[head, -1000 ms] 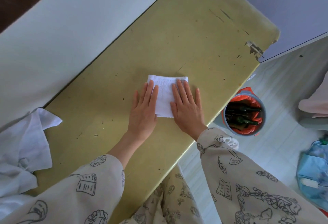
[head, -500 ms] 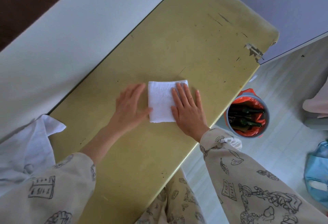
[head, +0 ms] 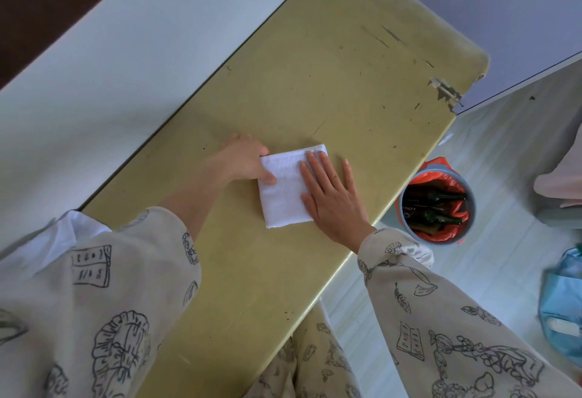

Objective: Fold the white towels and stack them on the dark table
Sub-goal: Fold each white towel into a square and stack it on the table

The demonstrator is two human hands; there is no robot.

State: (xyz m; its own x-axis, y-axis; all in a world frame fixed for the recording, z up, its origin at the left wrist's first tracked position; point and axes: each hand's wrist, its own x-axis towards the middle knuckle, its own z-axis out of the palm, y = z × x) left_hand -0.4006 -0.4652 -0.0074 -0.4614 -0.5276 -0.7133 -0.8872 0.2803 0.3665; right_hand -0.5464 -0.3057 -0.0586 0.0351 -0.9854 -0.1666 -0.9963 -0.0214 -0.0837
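The folded white towel (head: 285,188) lies in the middle of the yellow-green table (head: 346,82), its long side pointing toward the person. The left hand (head: 244,159) pinches the towel's left edge, thumb on top. The right hand (head: 330,197) lies flat and open on its right side. Lots of bare table lies beyond. The table's near edge and the bin (head: 436,205) are close on the right.

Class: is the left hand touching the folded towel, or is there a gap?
Touching. The head view shows the left hand gripping the towel's left edge, its thumb lying on top of the cloth.
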